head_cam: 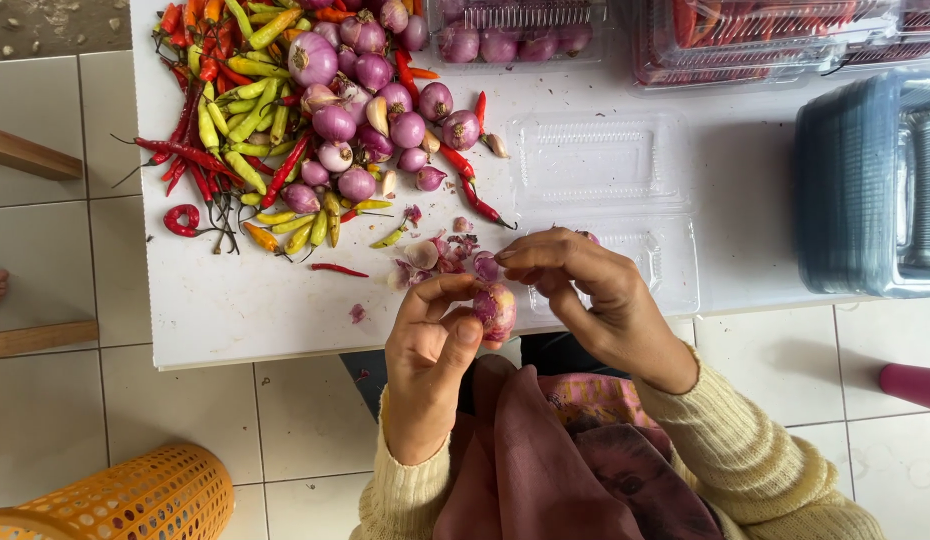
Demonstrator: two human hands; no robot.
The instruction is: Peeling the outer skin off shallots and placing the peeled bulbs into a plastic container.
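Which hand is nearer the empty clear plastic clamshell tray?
Right. The right hand overlaps the front edge of the empty clear plastic clamshell tray; the left hand sits further left, off the table edge.

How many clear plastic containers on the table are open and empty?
1. The open empty clear plastic clamshell container lies on the white table, just beyond the right hand. Other containers at the far edge are filled; more may be out of view.

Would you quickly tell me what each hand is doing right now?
Left hand: closed on a partly peeled shallot.
Right hand: fingertips pinched at the top of the same shallot; whether it grips peel cannot be told.
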